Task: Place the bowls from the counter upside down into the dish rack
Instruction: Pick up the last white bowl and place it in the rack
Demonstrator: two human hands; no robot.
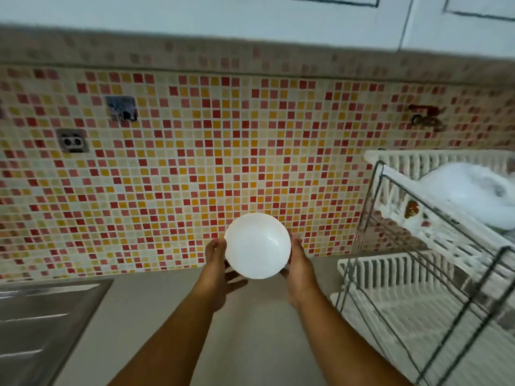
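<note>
Right now both hands hold a white bowl (257, 245) up above the grey counter (250, 330), in front of the mosaic tile wall (195, 162). The left hand (216, 263) grips the bowl's left edge, its thumb over the rim and its fingers (237, 278) spread beneath the underside. The right hand (298, 267) clasps the right edge, thumb lying along the rim, with the other fingers hidden behind the bowl. The bowl's open side is turned toward the camera, so its smooth inside shows; it touches nothing but the two hands.

To the right stands a two-tier dish rack (418, 274) with a metal wire frame and white slatted trays. On its upper tier rests a pale, rounded thing (468, 196), perhaps an overturned bowl or a lid, though the blur leaves that unsure. The lower tray looks bare in the part that shows. The held bowl is well apart from the rack, to its left. At the lower left, a steel sink drainboard (41, 316) is set into the counter. White cabinets (278, 20) run overhead.
</note>
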